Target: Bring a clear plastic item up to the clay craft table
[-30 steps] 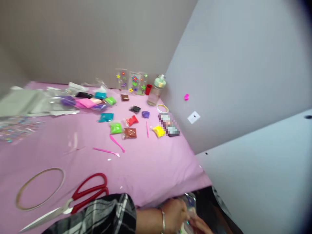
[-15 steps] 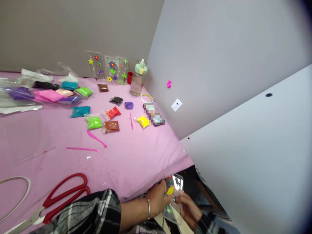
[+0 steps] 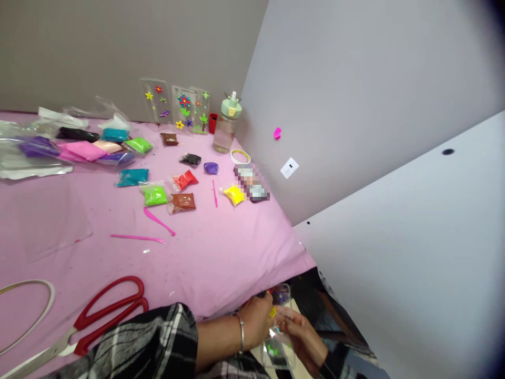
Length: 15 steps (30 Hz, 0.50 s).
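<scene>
- Left hand (image 3: 255,318): curled in at the left edge of the case (image 3: 281,355); fingertips hidden, so cannot tell if it grips.
- Right hand (image 3: 302,330): appears to grip the case from its right side, fingers reaching across toward the left hand.
- Key relation: case sits between the hands, low right, just below the near edge of the cloth (image 3: 232,252). Long axis runs up and down the view, across the line between the hands. Both hands about equally near, right one overlapping more of it. Yellow piece (image 3: 272,312) near the left fingers.
- Far left, on cloth: pale ring (image 3: 52,300).
- Next, scissors (image 3: 82,318), red handles beside the left sleeve (image 3: 158,337).
- Beyond: pink tools (image 3: 160,221), lime packet (image 3: 155,195).
- By the back wall: decorated cases upright (image 3: 183,110).
- Right of those: bottle (image 3: 225,131); nearer, yellow packet (image 3: 234,195) beside phone (image 3: 252,184).
</scene>
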Motion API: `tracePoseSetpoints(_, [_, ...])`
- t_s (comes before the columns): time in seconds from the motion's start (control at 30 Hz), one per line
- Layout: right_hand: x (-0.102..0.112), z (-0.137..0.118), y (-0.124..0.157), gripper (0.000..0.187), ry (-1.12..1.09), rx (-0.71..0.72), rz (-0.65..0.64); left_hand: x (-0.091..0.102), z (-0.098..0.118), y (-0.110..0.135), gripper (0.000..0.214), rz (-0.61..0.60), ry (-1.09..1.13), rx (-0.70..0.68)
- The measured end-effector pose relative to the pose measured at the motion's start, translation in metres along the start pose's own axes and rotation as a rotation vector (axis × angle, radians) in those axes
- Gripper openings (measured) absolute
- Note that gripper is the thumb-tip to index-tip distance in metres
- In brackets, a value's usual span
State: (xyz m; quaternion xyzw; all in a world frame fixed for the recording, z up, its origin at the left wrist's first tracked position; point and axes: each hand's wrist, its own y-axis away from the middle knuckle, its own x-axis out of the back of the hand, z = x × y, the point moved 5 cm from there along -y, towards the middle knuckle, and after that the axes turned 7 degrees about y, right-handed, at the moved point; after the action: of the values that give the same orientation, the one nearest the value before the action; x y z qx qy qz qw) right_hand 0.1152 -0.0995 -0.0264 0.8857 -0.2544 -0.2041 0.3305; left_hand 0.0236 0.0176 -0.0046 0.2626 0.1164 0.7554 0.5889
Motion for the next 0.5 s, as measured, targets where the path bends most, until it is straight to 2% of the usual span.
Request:
tracePoseSetpoints(0.1, [0.008, 0.001, 0.0, 0.031, 0.008, -0.024, 0.029, -0.001, 0.001, -0.003, 0.026, 0.023, 0.068, 0.016])
tracePoseSetpoints(0.27, [0.027, 0.006, 0.002, 0.027, -0.025, -0.067, 0.077, 0.006, 0.004, -0.006, 0.027, 0.126, 0.177, 0.012])
tracePoseSetpoints(0.37, [0.029, 0.008, 0.004, 0.04, -0.027, -0.083, 0.066, 0.008, 0.002, -0.006, 0.028, 0.16, 0.222, 0.008])
tracePoseSetpoints(0.5, [0.02, 0.009, 0.005, 0.057, -0.028, -0.091, 0.012, 0.004, -0.004, -0.007, 0.029, 0.166, 0.242, 0.036])
